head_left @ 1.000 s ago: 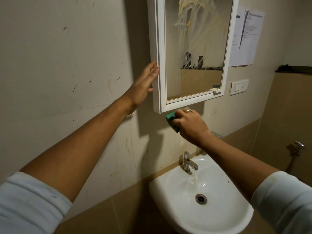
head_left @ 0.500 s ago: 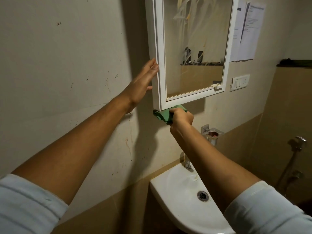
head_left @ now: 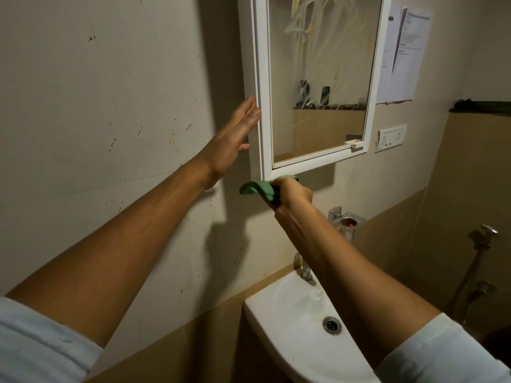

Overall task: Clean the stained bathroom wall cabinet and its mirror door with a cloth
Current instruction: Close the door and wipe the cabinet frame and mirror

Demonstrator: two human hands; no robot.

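Green and bunched, the cloth (head_left: 258,189) is clenched in the right hand (head_left: 293,193), seen from the head camera looking up a bathroom wall. The fingers curl tightly round it and press it up against the underside of the white wall cabinet (head_left: 246,64) at its lower left corner. A fold of cloth sticks out to the left of the fist, past that corner.

The cabinet's mirror door (head_left: 318,78) has a white frame. Pale yellowish streaks run down the upper part of the glass, and a small white handle (head_left: 356,147) sits at the door's lower right corner.

The left hand (head_left: 231,146) is released and grasps nothing: its fingers are straight and together, fingertips resting against the cabinet's left edge, above the cloth.

The wall (head_left: 110,106) to the left is pale and speckled with small dark marks. Printed papers (head_left: 401,51) are stuck beside the door's upper right corner, and a white switch plate (head_left: 391,137) sits beside its lower right corner. A metal holder (head_left: 345,219) is fixed to the wall just right of the right wrist. Below, a white sink (head_left: 290,322) with a metal tap (head_left: 304,269) at its back rim lies under the right forearm. A hose sprayer (head_left: 484,236) hangs at the far right
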